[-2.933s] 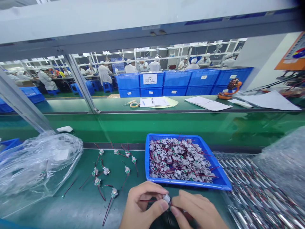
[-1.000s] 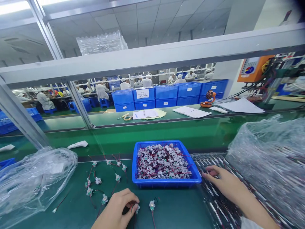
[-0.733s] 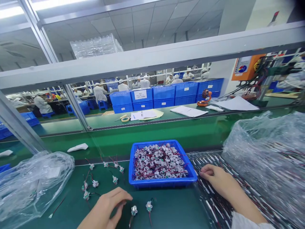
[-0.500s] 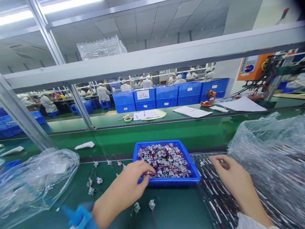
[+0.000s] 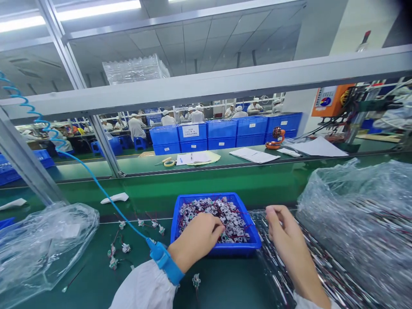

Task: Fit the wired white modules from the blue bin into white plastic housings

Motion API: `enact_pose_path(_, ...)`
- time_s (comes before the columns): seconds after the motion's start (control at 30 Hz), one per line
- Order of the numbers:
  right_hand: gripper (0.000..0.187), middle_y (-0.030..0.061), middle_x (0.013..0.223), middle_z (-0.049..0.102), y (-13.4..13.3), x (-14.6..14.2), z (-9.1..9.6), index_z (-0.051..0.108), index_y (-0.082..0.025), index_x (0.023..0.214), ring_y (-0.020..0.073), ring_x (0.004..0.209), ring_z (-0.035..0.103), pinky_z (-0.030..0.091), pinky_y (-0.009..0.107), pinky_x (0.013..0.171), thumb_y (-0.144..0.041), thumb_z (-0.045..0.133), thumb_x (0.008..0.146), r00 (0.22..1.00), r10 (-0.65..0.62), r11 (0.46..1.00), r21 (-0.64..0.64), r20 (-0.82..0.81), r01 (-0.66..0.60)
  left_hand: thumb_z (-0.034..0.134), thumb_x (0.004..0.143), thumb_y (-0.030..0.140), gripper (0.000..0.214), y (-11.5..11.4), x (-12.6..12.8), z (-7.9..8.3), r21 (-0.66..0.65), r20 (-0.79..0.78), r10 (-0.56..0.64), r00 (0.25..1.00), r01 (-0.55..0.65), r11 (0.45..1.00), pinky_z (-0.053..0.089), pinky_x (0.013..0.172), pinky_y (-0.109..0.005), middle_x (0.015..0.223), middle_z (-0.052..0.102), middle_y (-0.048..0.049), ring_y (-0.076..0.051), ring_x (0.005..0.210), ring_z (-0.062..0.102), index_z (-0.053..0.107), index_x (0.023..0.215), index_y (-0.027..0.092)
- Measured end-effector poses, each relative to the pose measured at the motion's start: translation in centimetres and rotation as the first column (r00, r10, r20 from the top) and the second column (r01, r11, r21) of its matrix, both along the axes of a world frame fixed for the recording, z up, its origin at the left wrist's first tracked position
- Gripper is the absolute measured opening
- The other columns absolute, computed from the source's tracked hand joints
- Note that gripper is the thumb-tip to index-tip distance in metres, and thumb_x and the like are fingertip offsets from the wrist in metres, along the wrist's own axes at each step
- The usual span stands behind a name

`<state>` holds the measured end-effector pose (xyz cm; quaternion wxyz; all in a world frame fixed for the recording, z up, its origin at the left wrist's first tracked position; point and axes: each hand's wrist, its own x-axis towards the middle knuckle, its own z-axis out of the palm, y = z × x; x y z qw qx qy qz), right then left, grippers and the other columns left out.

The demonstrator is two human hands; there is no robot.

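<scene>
Green factory counter (image 5: 231, 279) under a blue tray (image 5: 219, 251) of wired connectors (image 5: 233, 219); left hand (image 5: 196, 236) among them, grip unclear; right hand (image 5: 288, 240) half-open above loose wires (image 5: 328, 274)

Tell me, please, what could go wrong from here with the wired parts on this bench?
The wired parts in the blue tray have tangled red wires, so the left hand might drag several over the rim when lifting one. The coiled blue cord from the wrist strap also runs low over the parts on the green mat and could catch them.
</scene>
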<state>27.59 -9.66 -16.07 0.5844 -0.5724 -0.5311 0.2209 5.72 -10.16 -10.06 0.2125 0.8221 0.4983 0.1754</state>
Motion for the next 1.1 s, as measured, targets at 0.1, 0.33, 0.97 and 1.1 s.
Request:
enact_pose_path(0.1,0.048,-0.0020,0.063,0.059,-0.6,-1.4,0.3,0.063,-0.021,0.086,0.0154,0.050,0.056,0.043,0.024,0.046,-0.063,0.044,0.097,0.983,0.173,0.985,-0.036,0.062,-0.170,0.049,0.098,0.026,0.030,0.2,-0.8,0.6,0.006,0.124,0.053,0.991,-0.054,0.999,0.050,0.085,-0.034,0.095,0.078,-0.0068,-0.024,0.090,0.070,0.077,0.103,0.018)
enact_pose_path(0.33,0.042,0.0023,0.077,0.068,-2.8,-6.0,1.6,0.068,-0.023,0.089,0.0203,0.070,0.064,0.050,0.028,0.068,-0.048,0.039,0.105,0.889,0.413,0.906,0.011,0.197,-0.423,0.049,0.096,0.031,0.029,-1.0,-2.4,1.3,-0.092,0.414,0.187,0.891,-0.163,0.982,0.054,0.084,-0.035,0.106,0.076,-0.0061,-0.023,0.092,0.069,0.075,0.104,0.020)
enact_pose_path(0.97,0.037,0.0013,0.074,0.065,-4.5,-8.7,1.5,0.057,-0.022,0.077,0.0181,0.068,0.061,0.046,0.027,0.064,-0.035,0.040,0.106,0.802,0.521,0.839,-0.002,0.294,-0.544,0.063,0.093,0.039,0.024,-2.9,-3.3,-0.1,-0.290,0.698,0.203,0.687,0.012,0.957,0.057,0.086,-0.029,0.102,0.075,-0.0056,-0.021,0.097,0.070,0.073,0.102,0.019)
enact_pose_path(1.1,0.035,0.0052,0.085,0.068,-4.4,-8.7,1.4,0.061,-0.021,0.085,0.0203,0.077,0.063,0.051,0.030,0.072,-0.034,0.038,0.106,0.801,0.534,0.833,-0.006,0.270,-0.554,0.060,0.096,0.038,0.023,-2.8,-3.2,0.3,-0.279,0.666,0.194,0.720,0.000,0.960,0.056,0.089,-0.031,0.102,0.077,-0.0061,-0.023,0.103,0.071,0.073,0.101,0.020)
